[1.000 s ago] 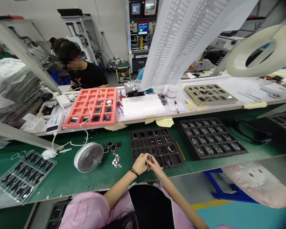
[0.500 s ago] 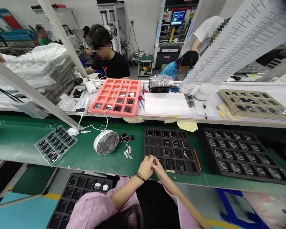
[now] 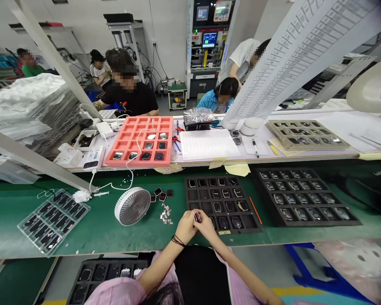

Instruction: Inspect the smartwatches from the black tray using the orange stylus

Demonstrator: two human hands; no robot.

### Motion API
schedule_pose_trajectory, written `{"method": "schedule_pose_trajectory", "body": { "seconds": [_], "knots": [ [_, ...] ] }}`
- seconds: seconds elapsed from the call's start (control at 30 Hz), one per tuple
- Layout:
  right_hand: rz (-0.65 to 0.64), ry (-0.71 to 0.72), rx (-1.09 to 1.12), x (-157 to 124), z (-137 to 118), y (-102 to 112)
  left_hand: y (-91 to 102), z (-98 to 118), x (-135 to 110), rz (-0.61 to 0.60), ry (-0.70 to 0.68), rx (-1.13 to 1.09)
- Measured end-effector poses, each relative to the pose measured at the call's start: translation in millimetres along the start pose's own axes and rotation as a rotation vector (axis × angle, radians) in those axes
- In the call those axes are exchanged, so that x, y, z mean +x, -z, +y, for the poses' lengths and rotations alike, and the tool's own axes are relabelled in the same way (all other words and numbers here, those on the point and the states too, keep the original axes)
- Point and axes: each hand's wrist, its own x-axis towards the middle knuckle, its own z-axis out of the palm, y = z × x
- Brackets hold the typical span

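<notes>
My left hand [image 3: 186, 226] and my right hand [image 3: 206, 226] meet over the front edge of the bench, fingers closed around a small dark watch case [image 3: 197, 217]. Most of it is hidden by the fingers. Just right of my hands lies a black foam tray [image 3: 195, 206] with square watch cases in many of its pockets. To the left are several small silvery pieces [image 3: 166, 214] in a loose scatter, and behind them a few dark watch cases [image 3: 162, 196] lie on the green bench top.
A white round fan [image 3: 132, 206] stands left of the loose pieces, near a clear tray [image 3: 54, 220] of dark parts. Another black tray [image 3: 266, 199] of watches and an orange stick [image 3: 255, 210] lie right. A pink tray [image 3: 123, 142] sits on the shelf; co-workers sit beyond.
The view has shifted, so the bench things appear lower and further left. Both hands stay together around the watch case, and a little more of its dark face shows.
</notes>
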Motion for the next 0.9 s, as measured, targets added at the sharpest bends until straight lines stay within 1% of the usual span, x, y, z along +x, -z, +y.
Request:
{"method": "schedule_pose_trajectory", "body": {
  "seconds": [0.17,0.3,0.37,0.43,0.5,0.53,0.63,0.67,0.7,0.73,0.8,0.9],
  "knots": [
    [0.024,-0.028,0.069,-6,-2,0,-0.4,2,-2,0.056,0.022,-0.085],
    [-0.012,-0.046,0.171,-5,-8,13,8.0,10,-1,0.118,0.072,-0.168],
    [-0.027,-0.024,0.202,-5,-14,22,15.3,16,3,0.150,0.130,-0.304],
    [-0.044,0.008,0.222,-7,-24,32,22.7,23,8,0.162,0.258,-0.612],
    [-0.060,0.088,0.215,-11,-38,40,28.6,31,12,0.140,0.390,-0.933],
    [-0.055,0.156,0.188,-13,-47,44,30.7,35,13,0.118,0.439,-1.071],
    [0.021,0.450,-0.014,-19,-75,54,34.9,46,13,0.063,0.537,-1.447],
    [0.030,0.548,-0.091,-20,-84,57,36.0,50,13,0.051,0.573,-1.571],
    [0.010,0.636,-0.149,-21,-93,59,37.1,53,11,0.043,0.607,-1.668],
    [-0.036,0.705,-0.192,-21,-100,62,38.3,55,10,0.037,0.635,-1.722],
    [-0.173,0.784,-0.238,-20,-113,67,41.0,59,7,0.020,0.671,-1.772],
    [-0.394,0.794,-0.278,-17,-129,77,44.2,60,2,-0.018,0.717,-1.774]
  ]
}}
